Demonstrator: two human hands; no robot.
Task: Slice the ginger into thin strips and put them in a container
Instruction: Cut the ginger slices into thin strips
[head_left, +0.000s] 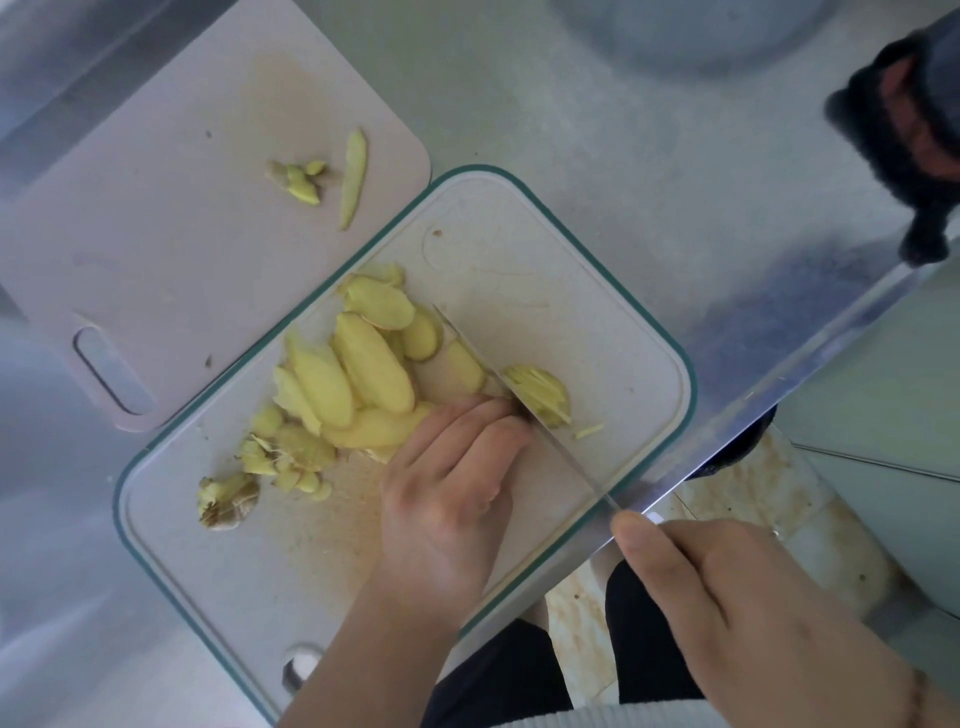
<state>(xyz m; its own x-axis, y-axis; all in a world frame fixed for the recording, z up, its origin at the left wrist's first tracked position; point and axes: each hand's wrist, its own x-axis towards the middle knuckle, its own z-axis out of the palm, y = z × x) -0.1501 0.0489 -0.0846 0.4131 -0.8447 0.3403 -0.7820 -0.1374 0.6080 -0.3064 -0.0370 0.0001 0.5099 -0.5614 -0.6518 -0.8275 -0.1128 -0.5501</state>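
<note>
A pile of peeled yellow ginger slices (353, 374) lies on a white cutting board with a teal rim (597, 322). My left hand (457, 467) presses down on slices beside the knife blade (498, 384), fingers curled. To the right of the blade sits a small heap of thin ginger strips (540, 395). My right hand (737, 613) grips the knife handle at the board's near right edge. Ginger scraps and knobs (260, 467) lie at the board's left.
A second, pinkish cutting board (156, 234) lies at the upper left with a few ginger trimmings (322, 182). Both boards rest on a steel counter (623, 130), whose edge runs diagonally at the right. A round container rim (675, 31) shows at the top.
</note>
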